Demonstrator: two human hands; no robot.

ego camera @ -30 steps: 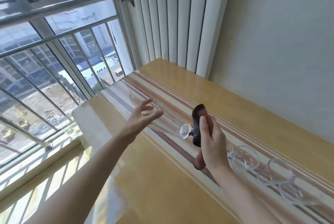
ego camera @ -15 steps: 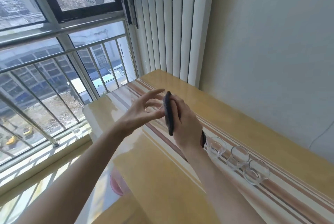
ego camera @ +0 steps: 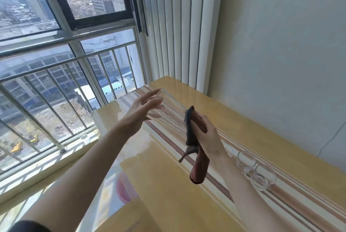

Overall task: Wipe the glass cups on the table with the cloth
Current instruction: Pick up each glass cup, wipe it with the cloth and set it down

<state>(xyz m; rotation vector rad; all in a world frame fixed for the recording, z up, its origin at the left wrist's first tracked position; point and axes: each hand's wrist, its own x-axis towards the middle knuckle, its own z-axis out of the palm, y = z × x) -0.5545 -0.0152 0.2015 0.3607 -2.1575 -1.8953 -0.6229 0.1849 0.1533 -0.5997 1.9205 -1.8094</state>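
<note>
In the head view, a glossy yellow wooden table (ego camera: 252, 147) runs from the near right towards the far corner of the room, with a striped runner (ego camera: 292, 201) in cream, brown and tan laid along its length. A plain pale wall (ego camera: 280, 44) stands to the right, white vertical blinds (ego camera: 177, 25) hang in the far corner, and a large window (ego camera: 65, 44) with a metal railing on the left looks out over city buildings. No writing or label can be read anywhere.

The left hand (ego camera: 144, 111) is raised above the table with its fingers spread and apart, gripping nothing. The right hand (ego camera: 206, 138) is closed around the cloth (ego camera: 196, 149), a reddish-brown and dark piece that sticks up above the fist and hangs down below it. Three clear glass cups (ego camera: 262, 173), small and rounded, stand close together on the runner at the near right, just beyond the right forearm. One more small glass (ego camera: 84, 137) sits on the window ledge at the left.
</note>
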